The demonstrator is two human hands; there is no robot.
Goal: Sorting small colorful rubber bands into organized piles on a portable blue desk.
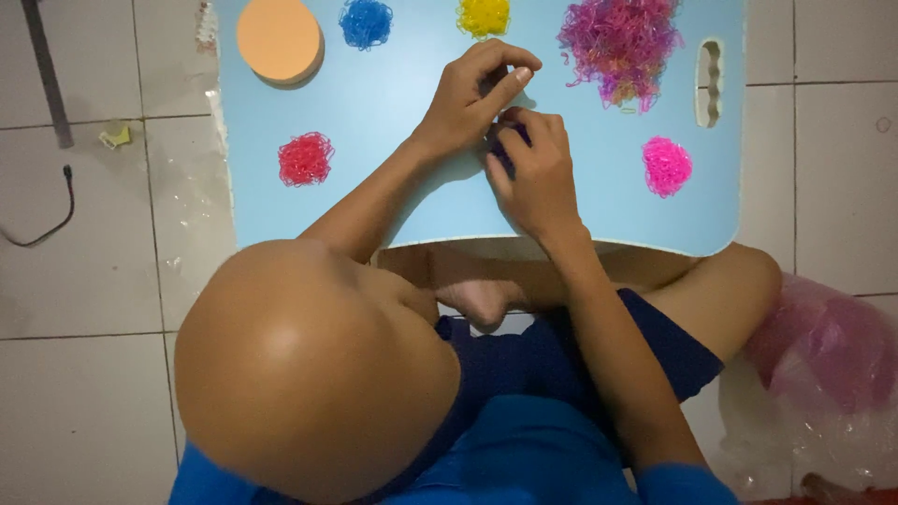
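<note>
Both hands meet mid-board: left hand (472, 93) pinched shut, right hand (531, 168) curled around small dark bands (510, 140).

One head-worn camera looks steeply down, close over the light-blue board (393, 93).

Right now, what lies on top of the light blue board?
On the light blue board: an orange disc and red, blue, yellow, pink and mixed band heaps. Both hands cover something dark.
</note>
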